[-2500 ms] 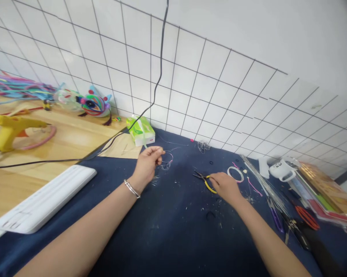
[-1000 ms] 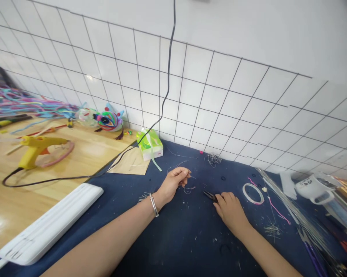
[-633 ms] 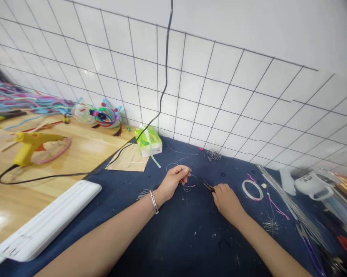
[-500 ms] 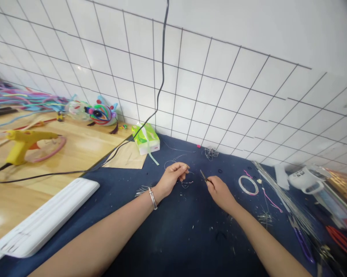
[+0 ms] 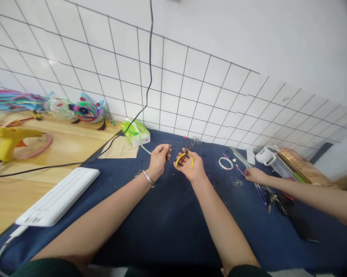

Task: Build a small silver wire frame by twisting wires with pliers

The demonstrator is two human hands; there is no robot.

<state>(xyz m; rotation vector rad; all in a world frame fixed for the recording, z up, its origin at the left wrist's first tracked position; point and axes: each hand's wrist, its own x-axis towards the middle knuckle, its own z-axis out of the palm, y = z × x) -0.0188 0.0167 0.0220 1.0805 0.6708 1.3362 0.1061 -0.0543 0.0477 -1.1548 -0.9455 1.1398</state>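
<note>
My left hand (image 5: 159, 159), with a silver bangle at its wrist, is closed in a pinch above the dark blue cloth (image 5: 161, 219). A tiny bit of something, perhaps thin wire, shows at its fingertips, too small to make out. Just to the right, my right hand (image 5: 192, 166) is turned palm up around a pair of pliers with yellow handles (image 5: 193, 161). The handles are spread apart and the dark jaws point away from me. Behind the pliers a tangle of thin wire (image 5: 195, 142) lies by the wall.
Another person's hand (image 5: 255, 175) reaches in from the right over wire lengths and purple-handled scissors (image 5: 260, 193). A white tape ring (image 5: 225, 163) and mug (image 5: 266, 155) are nearby. Left are a power strip (image 5: 60, 196), tissue pack (image 5: 135, 132) and yellow glue gun (image 5: 10, 140). A black cable (image 5: 150, 57) hangs down.
My right hand has turned palm up and come closer to my left, and the pliers' handles now show spread. Another person's hand has entered from the right. The whole view has shifted.
</note>
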